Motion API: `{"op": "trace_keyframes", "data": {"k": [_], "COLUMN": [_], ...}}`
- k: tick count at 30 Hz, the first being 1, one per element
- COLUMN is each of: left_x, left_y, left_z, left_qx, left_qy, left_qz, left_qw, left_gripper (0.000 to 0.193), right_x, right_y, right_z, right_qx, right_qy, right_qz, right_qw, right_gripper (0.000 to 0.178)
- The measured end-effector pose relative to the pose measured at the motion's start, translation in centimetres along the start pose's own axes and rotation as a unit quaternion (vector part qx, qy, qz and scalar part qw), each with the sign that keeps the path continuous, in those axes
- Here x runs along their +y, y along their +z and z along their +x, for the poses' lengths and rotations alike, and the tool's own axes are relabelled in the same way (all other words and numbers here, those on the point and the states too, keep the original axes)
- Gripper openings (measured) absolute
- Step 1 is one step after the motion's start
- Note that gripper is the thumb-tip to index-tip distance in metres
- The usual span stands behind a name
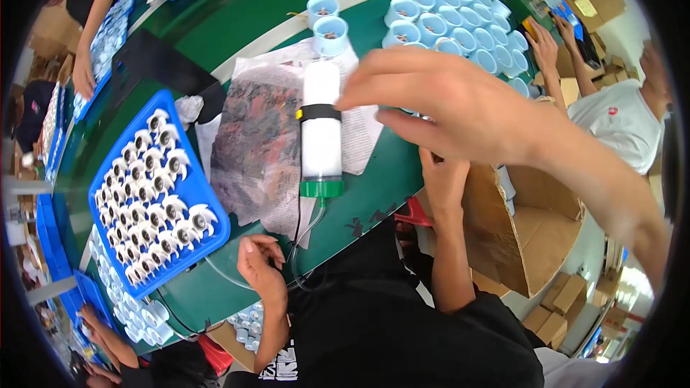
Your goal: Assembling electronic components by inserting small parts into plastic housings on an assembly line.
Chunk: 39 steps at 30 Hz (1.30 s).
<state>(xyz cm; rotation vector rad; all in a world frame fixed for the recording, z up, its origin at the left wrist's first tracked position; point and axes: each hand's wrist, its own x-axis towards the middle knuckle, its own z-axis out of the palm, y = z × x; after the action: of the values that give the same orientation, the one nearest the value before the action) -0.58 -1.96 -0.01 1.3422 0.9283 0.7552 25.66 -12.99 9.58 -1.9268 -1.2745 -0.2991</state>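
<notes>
My left hand (261, 267) is at the table's near edge, fingers loosely curled and thumb apart, with nothing visible in it. Beside it runs a clear thin hose (310, 228), joined to a white cylinder (320, 147) with a green cap and a black band, lying on newspaper (361, 145). My right hand (444, 176) is raised at the table edge near a cardboard box; its fingers are mostly hidden behind another person's large hand (445, 97). That hand reaches in from the right, its fingertips close to the black band; whether they touch cannot be told.
A blue tray (224, 233) of white bladed wheels lies at left. Many light-blue cups (467, 18) stand at the far right, two more cups (330, 36) beyond the cylinder. An open cardboard box (550, 244) is at right. Co-workers' arms (100, 21) show around the table.
</notes>
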Motion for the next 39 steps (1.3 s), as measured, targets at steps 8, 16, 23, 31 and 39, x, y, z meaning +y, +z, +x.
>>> {"op": "trace_keyframes", "data": {"k": [8, 16, 23, 31, 39], "left_x": [-0.2, 2.5, -0.4, -1.1, 5.4], "left_y": [-1.0, -6.0, -12.5, -15.9, -11.6], "left_z": [-0.2, -2.3, -2.5, -1.1, -0.8], "left_qx": [-0.020, -0.018, 0.285, 0.321, 0.187], "left_qy": [-0.036, 0.197, 0.213, 0.103, 0.137], "left_qz": [-0.049, 0.055, -0.010, -0.058, -0.008], "left_qw": [0.998, 0.979, 0.935, 0.940, 0.973], "left_gripper": [0.035, 0.035, 0.057, 0.057, 0.013], "right_x": [2.2, -2.5, -4.7, -6.3, -6.6], "right_y": [6.5, 10.3, 11.3, 10.8, 11.2], "right_z": [-12.3, -15.4, -15.0, -15.4, -14.5], "right_qx": [0.196, 0.110, 0.100, 0.136, 0.036], "right_qy": [0.315, 0.180, 0.160, 0.195, 0.231], "right_qz": [-0.002, 0.060, 0.057, 0.100, 0.094], "right_qw": [0.929, 0.976, 0.980, 0.966, 0.968], "right_gripper": [0.037, 0.017, 0.012, 0.017, 0.016]}}
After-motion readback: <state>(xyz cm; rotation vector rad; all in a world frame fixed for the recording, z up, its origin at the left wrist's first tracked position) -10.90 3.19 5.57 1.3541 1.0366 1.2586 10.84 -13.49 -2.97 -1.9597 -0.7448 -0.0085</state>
